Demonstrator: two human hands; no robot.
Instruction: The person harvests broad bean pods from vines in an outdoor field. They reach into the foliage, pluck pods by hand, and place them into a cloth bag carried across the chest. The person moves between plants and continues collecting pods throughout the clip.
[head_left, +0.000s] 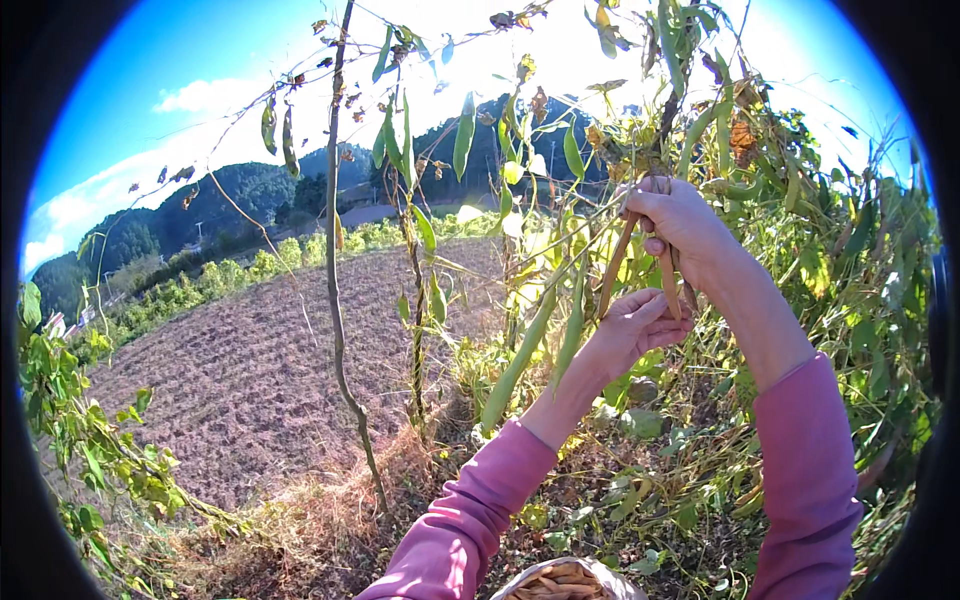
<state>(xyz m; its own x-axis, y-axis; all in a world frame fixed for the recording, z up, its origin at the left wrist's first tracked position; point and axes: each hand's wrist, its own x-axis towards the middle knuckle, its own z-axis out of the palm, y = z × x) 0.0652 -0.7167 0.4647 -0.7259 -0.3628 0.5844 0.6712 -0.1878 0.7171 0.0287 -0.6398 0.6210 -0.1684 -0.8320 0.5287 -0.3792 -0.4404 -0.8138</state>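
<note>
Outdoor farmland: bean vines (840, 330), wooden pole (335, 250), brown field (250, 370), apparently wooded hills (240, 190).

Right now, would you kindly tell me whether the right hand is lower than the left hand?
No, the right hand is above the left hand, with brown pods between them.

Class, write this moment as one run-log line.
right hand: gripping brown pods near their tops; left hand: at their lower ends; green pods: hanging alongside; white container: tan pods inside

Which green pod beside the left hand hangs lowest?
The left, longer green pod: its tip ends below the slimmer green pod between it and the left hand.
</note>
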